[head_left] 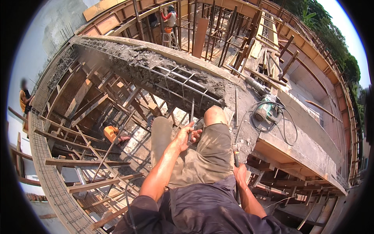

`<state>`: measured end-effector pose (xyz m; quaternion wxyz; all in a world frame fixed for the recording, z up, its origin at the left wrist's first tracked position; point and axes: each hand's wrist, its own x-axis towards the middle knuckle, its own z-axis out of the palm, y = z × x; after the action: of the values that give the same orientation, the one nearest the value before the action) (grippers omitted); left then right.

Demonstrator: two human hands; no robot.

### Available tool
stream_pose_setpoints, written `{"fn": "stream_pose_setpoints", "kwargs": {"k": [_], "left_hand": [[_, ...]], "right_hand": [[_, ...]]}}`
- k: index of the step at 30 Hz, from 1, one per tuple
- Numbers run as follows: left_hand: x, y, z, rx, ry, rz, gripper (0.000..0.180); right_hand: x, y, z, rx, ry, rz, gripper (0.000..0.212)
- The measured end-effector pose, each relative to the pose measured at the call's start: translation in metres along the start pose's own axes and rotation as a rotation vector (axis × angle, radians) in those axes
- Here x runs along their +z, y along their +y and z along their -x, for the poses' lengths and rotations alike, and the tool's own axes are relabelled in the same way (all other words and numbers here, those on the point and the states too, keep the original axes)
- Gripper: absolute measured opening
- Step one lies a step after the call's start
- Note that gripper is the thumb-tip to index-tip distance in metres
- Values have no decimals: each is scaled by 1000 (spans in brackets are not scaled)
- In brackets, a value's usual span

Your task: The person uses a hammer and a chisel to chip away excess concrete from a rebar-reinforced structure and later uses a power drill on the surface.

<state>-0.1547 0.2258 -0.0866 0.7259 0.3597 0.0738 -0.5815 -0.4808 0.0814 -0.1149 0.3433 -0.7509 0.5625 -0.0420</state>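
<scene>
My left hand (182,137) is closed round a long steel chisel (192,111), held upright between my knees. Its upper end rises in front of the exposed rebar (183,80) of a broken concrete beam (148,58). Beside my right thigh, my right hand (240,174) grips the handle of what looks like a hammer (236,156); its head is small and partly hard to make out. To the right, on the dusty concrete, lies a green and grey power hammer (261,113) with its black cord (290,136) coiled about it.
Below on the left is a deep opening crossed by timber props (95,183). A person in orange (111,133) bends down there. Another person (25,97) is at the far left, and one in red (170,17) stands at the back. Loose planks (269,66) lie beyond the power hammer.
</scene>
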Motion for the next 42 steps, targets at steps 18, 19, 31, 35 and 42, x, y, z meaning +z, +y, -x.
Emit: {"fn": "stream_pose_setpoints", "kwargs": {"k": [18,19,31,35,42], "left_hand": [[-1,-6,-11,-65,310,-253,28],[6,-8,-11,-70,315,-282,27],[32,-10,-13,-60,239,-311,26],[18,-11,-21,-97,269,-334,25],[17,-12,-7,-80,280,-273,26]], "right_hand": [[-2,7,-5,55,-71,-70,42],[-6,10,-1,66,-70,-81,43],[-16,3,5,67,12,-104,41],[-3,13,-4,67,-22,-54,42],[1,5,-2,21,-28,-25,41]]}}
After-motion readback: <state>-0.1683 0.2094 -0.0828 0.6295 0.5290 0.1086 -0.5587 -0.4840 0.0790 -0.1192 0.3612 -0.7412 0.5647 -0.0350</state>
